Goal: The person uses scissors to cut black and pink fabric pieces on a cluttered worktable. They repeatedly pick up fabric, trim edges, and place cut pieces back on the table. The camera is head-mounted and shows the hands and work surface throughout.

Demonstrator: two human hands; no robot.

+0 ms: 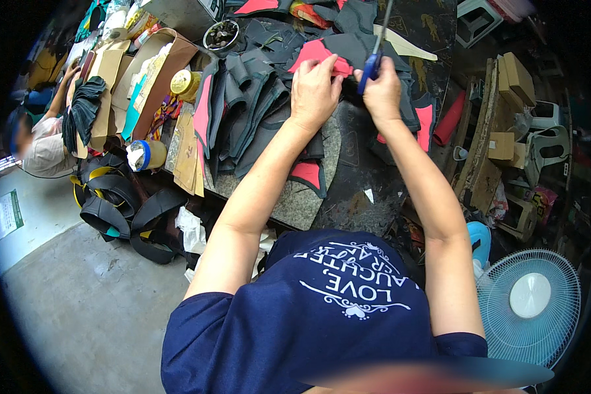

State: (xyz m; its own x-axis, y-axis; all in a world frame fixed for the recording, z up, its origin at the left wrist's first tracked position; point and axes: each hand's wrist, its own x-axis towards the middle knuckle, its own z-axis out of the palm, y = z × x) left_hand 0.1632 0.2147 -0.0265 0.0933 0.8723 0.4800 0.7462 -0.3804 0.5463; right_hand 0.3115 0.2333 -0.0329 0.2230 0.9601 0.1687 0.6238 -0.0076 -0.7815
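My left hand (pixel 314 94) is closed on the edge of a pink piece of material (pixel 312 50), pinching it between thumb and fingers over the dark pieces on the worktable. To its right, my right hand (pixel 382 92) grips blue-handled scissors (pixel 371 67) with the blades pointing up and away from me. The handle is close to the pink piece's right end. A stack of dark grey cut pieces (pixel 243 98) with some pink faces lies left of my hands. Another pink and dark piece (pixel 306 175) lies near the table's front edge.
Yellow-lidded jars (pixel 184 83) and a cardboard box (pixel 154 72) stand at the left. A metal bowl (pixel 221 35) is at the back. Dark straps (pixel 128 203) hang below. At the right are a fan (pixel 530 295) and wooden shelving (pixel 482 144). Another person (pixel 46 141) is at far left.
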